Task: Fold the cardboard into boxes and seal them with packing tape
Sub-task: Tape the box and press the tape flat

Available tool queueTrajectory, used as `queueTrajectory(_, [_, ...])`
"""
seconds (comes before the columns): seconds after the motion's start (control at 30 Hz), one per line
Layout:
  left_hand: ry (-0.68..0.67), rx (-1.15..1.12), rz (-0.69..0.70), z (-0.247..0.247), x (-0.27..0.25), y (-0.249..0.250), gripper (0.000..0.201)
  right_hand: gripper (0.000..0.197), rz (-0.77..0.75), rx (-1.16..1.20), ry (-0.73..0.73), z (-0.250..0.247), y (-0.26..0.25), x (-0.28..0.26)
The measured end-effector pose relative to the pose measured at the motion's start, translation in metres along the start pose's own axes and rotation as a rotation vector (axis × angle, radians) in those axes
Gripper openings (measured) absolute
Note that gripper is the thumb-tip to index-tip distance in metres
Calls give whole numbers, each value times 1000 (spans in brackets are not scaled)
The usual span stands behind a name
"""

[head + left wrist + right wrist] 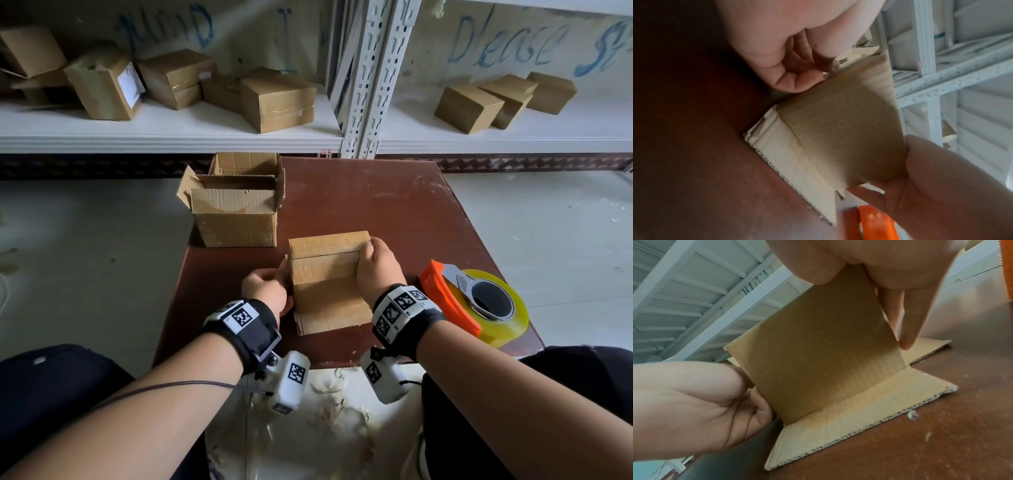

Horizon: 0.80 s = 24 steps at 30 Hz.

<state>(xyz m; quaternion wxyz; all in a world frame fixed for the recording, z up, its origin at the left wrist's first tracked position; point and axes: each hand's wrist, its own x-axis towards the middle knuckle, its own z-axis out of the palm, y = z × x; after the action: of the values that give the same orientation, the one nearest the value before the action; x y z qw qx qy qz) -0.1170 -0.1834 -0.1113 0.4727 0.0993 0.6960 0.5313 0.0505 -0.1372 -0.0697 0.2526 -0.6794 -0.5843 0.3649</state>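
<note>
Two hands are seen at one small cardboard box on the brown table. It is gripped between the curled fingers of the left hand and the right hand. One flap lies flat under the wrists. One open box stands beyond the fingertips. One tape dispenser sits right of the right hand.

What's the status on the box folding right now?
Left hand and right hand grip the box by its sides. Near flap lies flat on the table, untaped. Tape dispenser idle beside right hand.
</note>
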Motion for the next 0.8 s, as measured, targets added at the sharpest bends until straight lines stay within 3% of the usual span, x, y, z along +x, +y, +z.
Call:
queueTrajectory(0.2, [-32, 415, 204, 7, 0, 13, 21, 32, 32, 34, 13, 1, -2, 6])
queueTrajectory(0.3, [-39, 573, 210, 6, 1, 20, 9, 35, 45, 84, -16, -6, -10, 6])
queueTrajectory(0.47, [-20, 828, 295, 0, -3, 46, 24, 43, 106, 199, 40, -27, -31, 3])
queueTrajectory(0.7, [146, 620, 670, -11, -24, 80, 23, 47, 69, 421, 36, -43, -44, -13])
queueTrajectory(0.8, [133, 547, 765, -11, -39, 92, 11, 72, 42, 570, 17, -47, -47, -15])
